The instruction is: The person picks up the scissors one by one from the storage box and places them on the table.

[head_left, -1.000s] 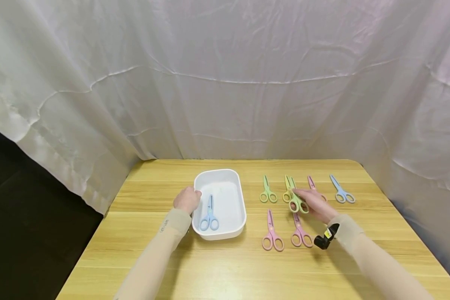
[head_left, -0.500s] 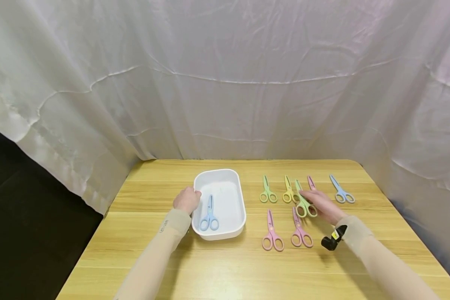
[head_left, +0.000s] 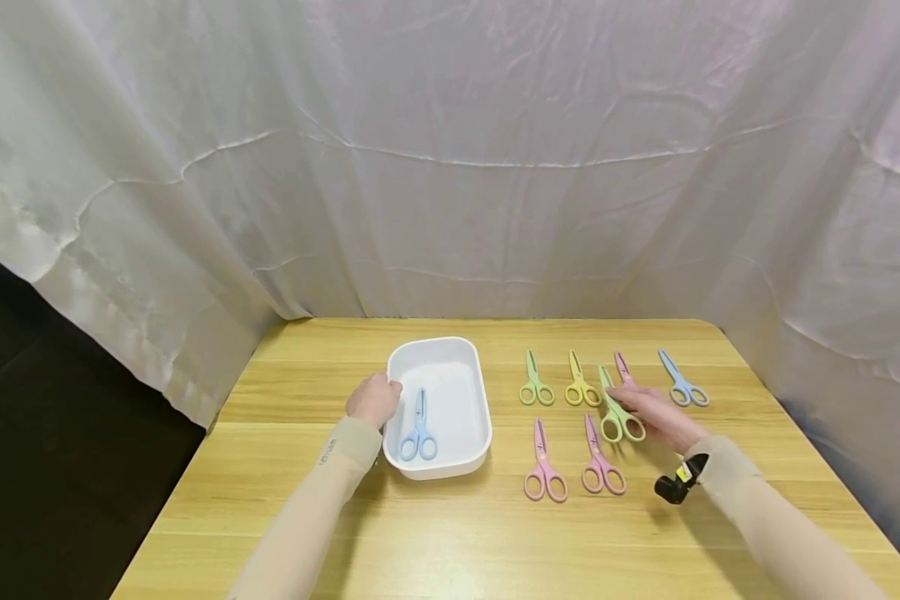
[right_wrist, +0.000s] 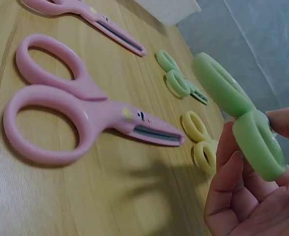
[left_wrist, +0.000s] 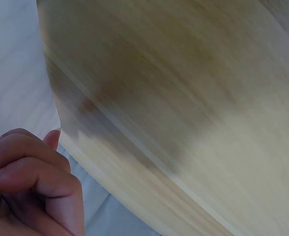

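In the head view my left hand (head_left: 375, 400) holds the left rim of a white tray (head_left: 461, 408), its fingers curled in the left wrist view. Inside the tray lie blue scissors (head_left: 419, 428). My right hand (head_left: 651, 410) pinches green scissors (head_left: 612, 407) above the table, handles towards me. Seen from the right wrist, the green handle loops (right_wrist: 243, 114) rise between thumb and fingers. Behind that hand are purple-pink scissors (head_left: 622, 368), partly covered. Yellow scissors (head_left: 577, 382) lie just left of the held pair.
Another green pair of scissors (head_left: 532, 383) lies to the right of the tray. Two pink pairs rest nearer me, the left pink scissors (head_left: 542, 462) and the right pink scissors (head_left: 595, 456). Blue scissors (head_left: 677, 377) lie at the far right. A pale curtain (head_left: 480, 233) hangs behind the wooden table (head_left: 450, 533).
My right hand has carried the green scissors rightwards and slightly towards me, off the yellow pair, which now shows fully. My left hand and the tray have stayed nearly still.
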Motion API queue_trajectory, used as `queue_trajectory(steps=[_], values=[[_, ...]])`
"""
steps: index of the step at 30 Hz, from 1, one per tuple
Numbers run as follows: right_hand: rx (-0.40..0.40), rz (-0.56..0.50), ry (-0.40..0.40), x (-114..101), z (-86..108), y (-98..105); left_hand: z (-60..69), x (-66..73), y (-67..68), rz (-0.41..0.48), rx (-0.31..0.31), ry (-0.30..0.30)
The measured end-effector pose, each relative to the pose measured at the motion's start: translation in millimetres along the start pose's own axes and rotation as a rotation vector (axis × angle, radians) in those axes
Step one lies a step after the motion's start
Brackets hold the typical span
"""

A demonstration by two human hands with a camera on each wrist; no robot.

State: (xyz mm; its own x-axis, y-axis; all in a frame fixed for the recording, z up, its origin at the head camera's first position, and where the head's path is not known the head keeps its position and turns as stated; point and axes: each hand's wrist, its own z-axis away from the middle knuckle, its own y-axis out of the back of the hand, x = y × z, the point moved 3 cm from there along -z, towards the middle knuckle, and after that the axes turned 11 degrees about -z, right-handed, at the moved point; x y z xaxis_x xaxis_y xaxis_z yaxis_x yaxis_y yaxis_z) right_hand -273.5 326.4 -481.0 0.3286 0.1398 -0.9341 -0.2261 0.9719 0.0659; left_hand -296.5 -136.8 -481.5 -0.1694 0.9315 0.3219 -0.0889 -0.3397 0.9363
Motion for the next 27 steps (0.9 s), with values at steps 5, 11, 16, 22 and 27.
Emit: queue_trajectory(steps=[5,11,16,22,27], values=[[-0.009,0.035,-0.008,0.3,2.5,6.5,-0.5,0.6,0.6,-0.007,0.003,-0.001],[-0.027,0.040,-0.023,3.5,4.6,15.0,-0.6,0.3,0.5,-0.009,0.008,-0.009],[-0.037,0.077,-0.030,8.9,5.6,22.5,-1.5,0.5,0.4,-0.002,0.001,-0.003],[-0.063,0.139,-0.007,16.8,9.1,30.9,-2.2,-1.0,-0.6,0.002,-0.010,0.002],[-0.040,0.233,0.034,22.0,12.5,33.5,-1.1,-0.4,0.0,-0.006,-0.012,0.003]])
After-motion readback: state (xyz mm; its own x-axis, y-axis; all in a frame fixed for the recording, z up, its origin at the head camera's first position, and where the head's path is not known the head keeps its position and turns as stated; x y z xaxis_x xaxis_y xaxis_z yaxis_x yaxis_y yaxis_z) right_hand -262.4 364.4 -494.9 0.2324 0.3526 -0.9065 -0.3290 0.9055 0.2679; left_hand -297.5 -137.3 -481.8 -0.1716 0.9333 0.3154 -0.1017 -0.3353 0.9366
